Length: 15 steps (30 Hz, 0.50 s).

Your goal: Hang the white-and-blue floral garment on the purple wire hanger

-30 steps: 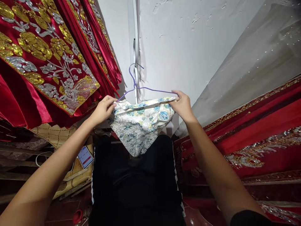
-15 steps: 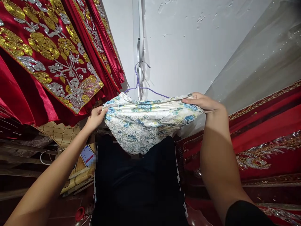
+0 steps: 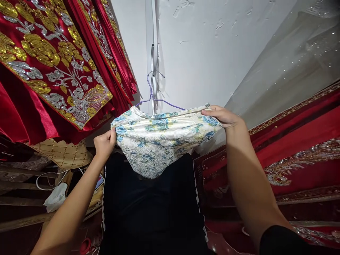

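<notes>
A white garment (image 3: 159,145) with a blue and yellow floral print is stretched sideways in front of me, its lower part hanging down before my dark clothing. My left hand (image 3: 105,144) is closed on its left edge, with the thumb raised along the cloth. At the opposite edge my right hand (image 3: 221,115) grips the cloth, thumb on top and the other fingers partly hidden. A purple wire hanger (image 3: 152,97) rises behind the garment's upper edge, its hook near a white strip on the wall. Whether the garment hangs on it is hidden.
Red skirts with gold and silver sequins (image 3: 69,67) hang at the upper left. To the right are sheer white fabric (image 3: 281,67) and red embroidered cloth (image 3: 300,141). A phone (image 3: 98,182), partly behind my left arm, lies near a white cable (image 3: 39,182).
The view has shifted slightly. My left hand has moved a little lower on the garment's left edge and its grip has changed. My right hand keeps its hold.
</notes>
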Each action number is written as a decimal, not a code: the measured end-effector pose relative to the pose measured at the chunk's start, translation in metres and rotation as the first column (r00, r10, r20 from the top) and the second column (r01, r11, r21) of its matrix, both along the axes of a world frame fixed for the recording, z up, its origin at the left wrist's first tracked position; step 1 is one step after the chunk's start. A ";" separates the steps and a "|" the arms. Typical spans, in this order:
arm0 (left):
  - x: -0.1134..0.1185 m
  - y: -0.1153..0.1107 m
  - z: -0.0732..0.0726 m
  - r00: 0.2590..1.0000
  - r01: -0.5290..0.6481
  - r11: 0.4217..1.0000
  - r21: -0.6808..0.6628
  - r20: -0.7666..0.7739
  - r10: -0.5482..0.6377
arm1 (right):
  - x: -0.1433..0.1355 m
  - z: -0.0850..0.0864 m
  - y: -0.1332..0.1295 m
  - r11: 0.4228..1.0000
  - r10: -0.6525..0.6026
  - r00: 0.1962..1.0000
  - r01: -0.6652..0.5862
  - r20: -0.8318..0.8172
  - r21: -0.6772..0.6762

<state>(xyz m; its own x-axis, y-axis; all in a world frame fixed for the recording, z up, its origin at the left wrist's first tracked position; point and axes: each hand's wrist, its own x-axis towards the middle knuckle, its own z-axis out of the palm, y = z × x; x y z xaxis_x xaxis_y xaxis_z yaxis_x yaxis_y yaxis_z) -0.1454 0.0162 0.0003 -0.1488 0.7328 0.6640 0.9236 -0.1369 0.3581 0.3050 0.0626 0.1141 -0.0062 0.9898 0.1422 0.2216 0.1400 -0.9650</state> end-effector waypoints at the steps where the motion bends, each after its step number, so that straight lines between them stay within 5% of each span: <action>1: 0.004 -0.003 -0.001 1.000 0.009 1.000 -0.007 -0.009 -0.010 | 0.006 0.000 0.005 0.995 0.059 0.998 -0.061 -0.032 -0.079; 5: 0.020 -0.016 -0.003 0.996 0.060 0.995 -0.085 -0.058 -0.065 | 0.024 -0.003 0.022 0.951 0.189 0.963 -0.229 -0.193 -0.208; 15: 0.042 -0.021 0.003 0.945 0.214 0.926 -0.311 -0.175 -0.277 | 0.011 -0.021 0.035 0.960 0.151 0.956 -0.203 -0.250 -0.195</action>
